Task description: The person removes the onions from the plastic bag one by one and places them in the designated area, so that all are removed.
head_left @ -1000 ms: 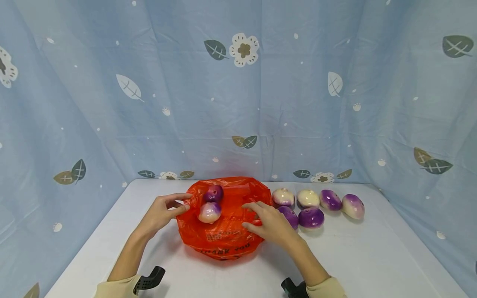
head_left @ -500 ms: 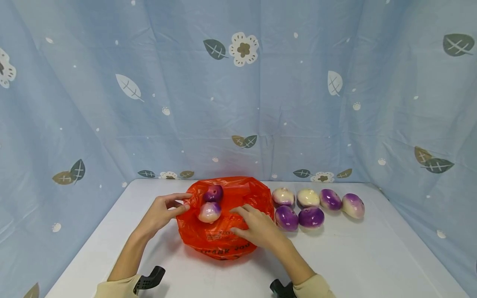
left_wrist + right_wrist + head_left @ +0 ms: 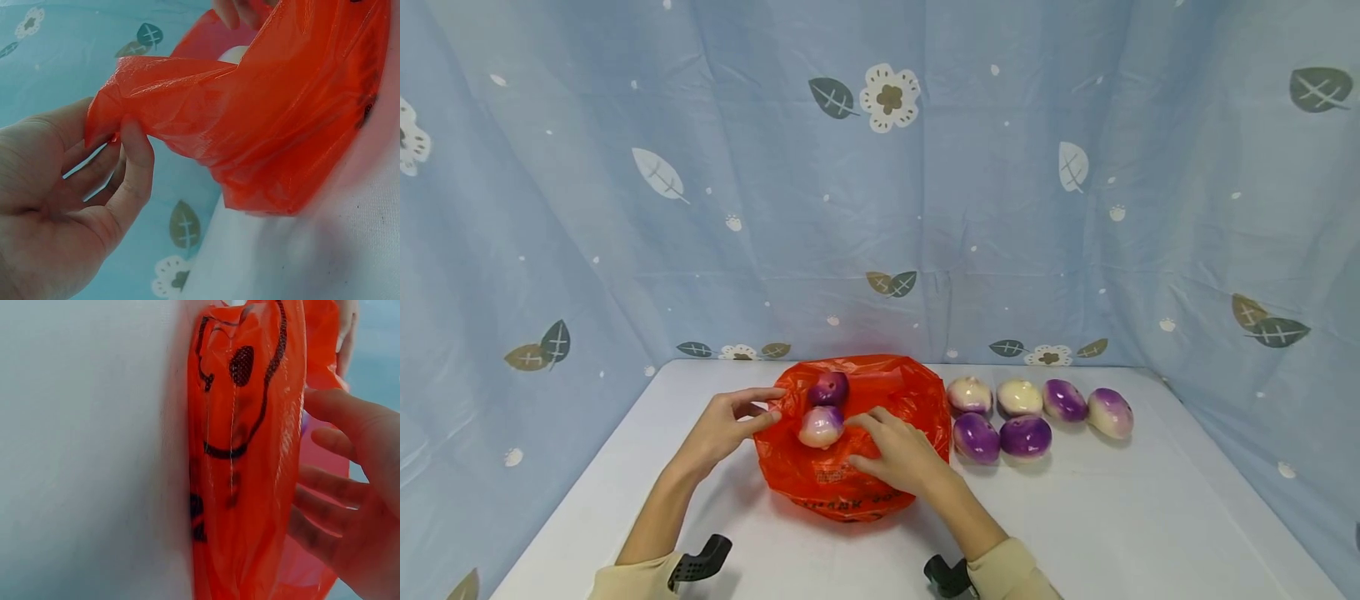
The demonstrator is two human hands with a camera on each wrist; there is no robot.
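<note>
A red plastic bag point(image 3: 880, 383) with black "THANK YOU" print lies on the white table, its mouth spread wide. At its left rim my left hand point(image 3: 727, 429) pinches the plastic between thumb and fingers, plainly seen where the film point(image 3: 169, 94) bunches in the left wrist view. Inside the bag are a dark purple turnip point(image 3: 830, 389) and, nearer me, a white-and-purple turnip point(image 3: 822, 427). My right hand point(image 3: 898, 454) reaches over the bag's right side, fingers spread and holding nothing, fingertips close to the nearer turnip. In the right wrist view, the bag's side point(image 3: 250, 425) partly hides those fingers.
Several glossy turnips, among them a purple one point(image 3: 1026, 437) and a pale one point(image 3: 1019, 400), sit in two rows right of the bag. A blue patterned curtain point(image 3: 1000, 208) hangs behind the white table point(image 3: 1150, 517).
My right hand has moved left across the bag toward the nearer turnip, uncovering the purple turnip beside the bag's right rim. The left hand keeps its pinch on the rim.
</note>
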